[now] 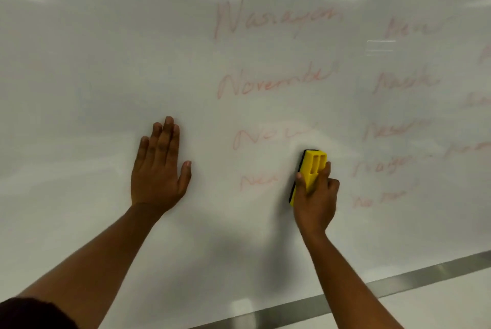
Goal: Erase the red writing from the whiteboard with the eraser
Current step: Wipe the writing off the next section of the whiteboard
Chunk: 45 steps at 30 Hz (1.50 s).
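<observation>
A large whiteboard (pixel 93 76) fills the view. Faint red writing (pixel 276 81) runs in several lines over its middle and right part. My right hand (pixel 316 198) grips a yellow eraser (pixel 312 166) with a black pad and holds it against the board, just right of the short red word (pixel 259 181) in the lower line. Part of that line and of the line above looks wiped away beside the eraser. My left hand (pixel 159 169) lies flat on the board to the left, fingers straight and pointing up.
A metal strip (pixel 398 283) runs along the board's lower edge. More red words (pixel 403 81) stand in a column on the right, up to the top corner. Ceiling lights reflect in the upper board. The board's left half bears no writing.
</observation>
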Tool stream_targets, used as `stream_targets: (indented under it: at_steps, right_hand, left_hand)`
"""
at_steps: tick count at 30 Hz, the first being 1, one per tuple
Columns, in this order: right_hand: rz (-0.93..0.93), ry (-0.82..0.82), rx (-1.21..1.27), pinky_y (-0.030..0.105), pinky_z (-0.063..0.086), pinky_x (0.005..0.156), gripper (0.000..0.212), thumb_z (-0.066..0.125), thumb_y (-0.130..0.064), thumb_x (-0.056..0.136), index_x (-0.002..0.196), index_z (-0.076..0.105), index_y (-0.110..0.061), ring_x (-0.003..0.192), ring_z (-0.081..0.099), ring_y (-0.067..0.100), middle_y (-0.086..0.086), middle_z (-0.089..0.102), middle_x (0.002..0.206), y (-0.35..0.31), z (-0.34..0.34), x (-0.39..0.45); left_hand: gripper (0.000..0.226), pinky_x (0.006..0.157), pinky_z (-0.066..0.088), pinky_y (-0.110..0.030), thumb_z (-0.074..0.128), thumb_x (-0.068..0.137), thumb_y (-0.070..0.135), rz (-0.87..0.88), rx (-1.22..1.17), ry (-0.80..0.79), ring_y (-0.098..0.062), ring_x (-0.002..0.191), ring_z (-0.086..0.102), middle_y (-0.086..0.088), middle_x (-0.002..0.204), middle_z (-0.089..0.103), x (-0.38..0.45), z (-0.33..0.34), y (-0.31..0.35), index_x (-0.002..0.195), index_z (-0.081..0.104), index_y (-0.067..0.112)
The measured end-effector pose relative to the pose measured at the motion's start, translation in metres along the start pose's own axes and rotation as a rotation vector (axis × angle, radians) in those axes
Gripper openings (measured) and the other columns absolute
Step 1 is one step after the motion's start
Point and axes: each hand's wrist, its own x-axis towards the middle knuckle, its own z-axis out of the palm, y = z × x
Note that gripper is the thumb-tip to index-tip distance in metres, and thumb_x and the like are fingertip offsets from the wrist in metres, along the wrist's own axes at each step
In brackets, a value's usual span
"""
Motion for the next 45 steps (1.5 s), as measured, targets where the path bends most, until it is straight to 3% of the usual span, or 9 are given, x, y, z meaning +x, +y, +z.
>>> stream_targets:
  at_steps: [5, 11, 18, 25, 31, 33, 40, 42, 45]
  right_hand:
    - [-0.569, -0.153, -0.122, 0.026, 0.041, 0.060, 0.079, 0.059, -0.056, 0.094, 0.160, 0.033, -0.021, 0.098, 0.049, 0.016, -0.002, 0.047, 0.112, -0.009, 0.024, -0.048]
    - [-0.170, 0.104, 0.015, 0.036, 0.051, 0.073, 0.081, 0.066, -0.051, 0.089, 0.157, 0.040, -0.017, 0.099, 0.057, 0.030, 0.009, 0.049, 0.112, 0.001, 0.020, -0.012]
    - [-0.676, -0.175, -0.040, 0.022, 0.039, 0.061, 0.075, 0.068, -0.055, 0.087, 0.153, 0.048, -0.027, 0.090, 0.051, 0.013, -0.005, 0.048, 0.105, -0.009, 0.051, -0.081]
    - [-0.260, 0.138, 0.078, 0.034, 0.050, 0.068, 0.077, 0.066, -0.054, 0.087, 0.152, 0.048, -0.018, 0.086, 0.053, 0.022, -0.001, 0.042, 0.101, -0.001, 0.033, -0.017]
    - [-0.639, -0.062, 0.010, 0.026, 0.040, 0.062, 0.075, 0.068, -0.055, 0.088, 0.154, 0.044, -0.027, 0.092, 0.051, 0.017, -0.004, 0.045, 0.105, -0.035, 0.059, -0.070]
    - [-0.657, -0.062, -0.002, 0.027, 0.042, 0.062, 0.075, 0.067, -0.056, 0.087, 0.153, 0.047, -0.028, 0.091, 0.052, 0.018, -0.004, 0.045, 0.104, -0.026, 0.052, -0.055]
    - [-0.040, 0.192, 0.103, 0.032, 0.044, 0.074, 0.082, 0.060, -0.063, 0.084, 0.154, 0.042, -0.024, 0.088, 0.057, 0.029, -0.002, 0.037, 0.105, -0.017, 0.006, 0.043]
    - [-0.114, 0.182, 0.112, 0.036, 0.049, 0.073, 0.081, 0.065, -0.059, 0.085, 0.154, 0.043, -0.022, 0.088, 0.055, 0.025, -0.002, 0.038, 0.104, -0.038, 0.009, 0.040]
    - [-0.442, 0.060, 0.049, 0.030, 0.045, 0.065, 0.079, 0.078, -0.048, 0.086, 0.153, 0.046, -0.020, 0.087, 0.053, 0.021, -0.003, 0.041, 0.101, -0.040, 0.013, 0.020]
  left_hand:
    - [0.083, 0.134, 0.002, -0.039, 0.041, 0.101, 0.042, -0.008, 0.044, 0.054, -0.020, 0.166, -0.001, 0.000, 0.179, -0.001, -0.001, 0.009, -0.001, 0.170, 0.009, 0.012]
    - [0.081, 0.135, 0.004, -0.041, 0.039, 0.102, 0.044, 0.005, 0.063, 0.086, -0.022, 0.166, 0.002, -0.001, 0.179, 0.000, -0.004, 0.014, -0.003, 0.170, 0.010, 0.011]
    - [0.082, 0.134, 0.005, -0.041, 0.041, 0.101, 0.043, 0.010, 0.078, 0.109, -0.021, 0.166, 0.002, -0.002, 0.179, 0.002, -0.004, 0.013, -0.001, 0.170, 0.011, 0.011]
    - [0.081, 0.135, 0.003, -0.042, 0.037, 0.102, 0.044, 0.015, 0.084, 0.100, -0.023, 0.166, 0.000, -0.002, 0.179, -0.002, -0.005, 0.017, -0.002, 0.170, 0.008, 0.010]
    - [0.081, 0.135, 0.007, -0.043, 0.039, 0.101, 0.042, 0.005, 0.088, 0.101, -0.023, 0.166, 0.001, -0.003, 0.179, 0.000, -0.004, 0.014, 0.001, 0.170, 0.010, 0.009]
    - [0.082, 0.135, 0.006, -0.043, 0.040, 0.101, 0.042, 0.013, 0.085, 0.093, -0.023, 0.166, 0.000, -0.004, 0.179, 0.000, -0.004, 0.013, 0.001, 0.170, 0.010, 0.009]
    - [0.081, 0.135, 0.003, -0.043, 0.039, 0.101, 0.041, 0.014, 0.095, 0.084, -0.025, 0.166, 0.000, -0.006, 0.179, 0.001, -0.003, 0.013, 0.001, 0.169, 0.011, 0.007]
    - [0.081, 0.135, 0.003, -0.042, 0.039, 0.101, 0.041, 0.011, 0.089, 0.080, -0.025, 0.166, 0.000, -0.005, 0.179, 0.000, -0.003, 0.013, 0.001, 0.169, 0.011, 0.007]
    - [0.081, 0.135, 0.002, -0.042, 0.038, 0.101, 0.041, 0.012, 0.079, 0.074, -0.025, 0.166, 0.000, -0.005, 0.179, 0.001, -0.003, 0.012, 0.000, 0.169, 0.011, 0.007]
